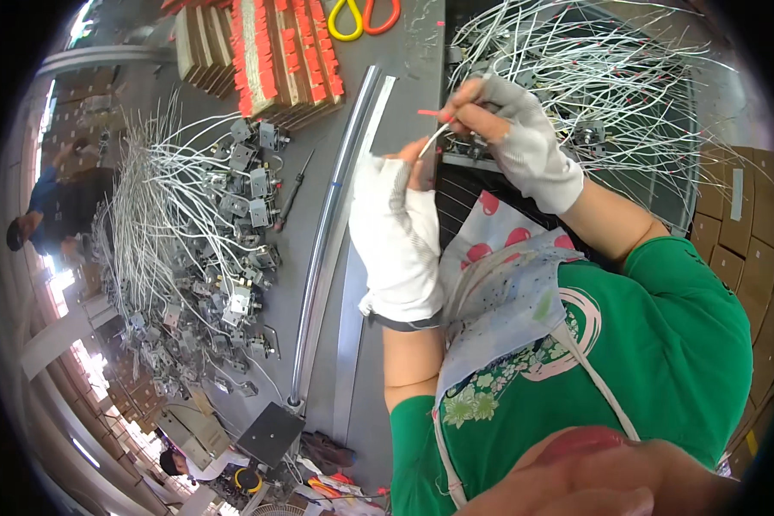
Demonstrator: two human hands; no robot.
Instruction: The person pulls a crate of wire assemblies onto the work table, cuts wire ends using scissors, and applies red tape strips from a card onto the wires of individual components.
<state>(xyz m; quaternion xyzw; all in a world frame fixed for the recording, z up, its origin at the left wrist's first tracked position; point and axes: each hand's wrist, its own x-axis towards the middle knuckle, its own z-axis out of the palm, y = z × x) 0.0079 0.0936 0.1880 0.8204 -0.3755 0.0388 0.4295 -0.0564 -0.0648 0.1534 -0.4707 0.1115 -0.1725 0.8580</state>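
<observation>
Both my hands wear white fingerless gloves and meet above the edge of the grey table. My left hand (396, 228) pinches a white wire (434, 139) between its fingertips. A little above and to the right, my right hand (516, 129) has thumb and fingers closed on the same wire. A small thin red strip (427, 113) shows at the right fingertips; what fixes it there I cannot tell. Just behind my right hand, a tray holds a tangle of white wires (576, 64) with small metal parts, some wires bearing red bits.
A heap of metal switch-like parts (249, 202) with white wires covers the table's left. A screwdriver (294, 189) lies beside it. A metal rod (331, 206) runs along the table. Farther back are red-edged brown stacks (279, 60) and scissors (361, 21). Cardboard boxes (740, 215) stand right.
</observation>
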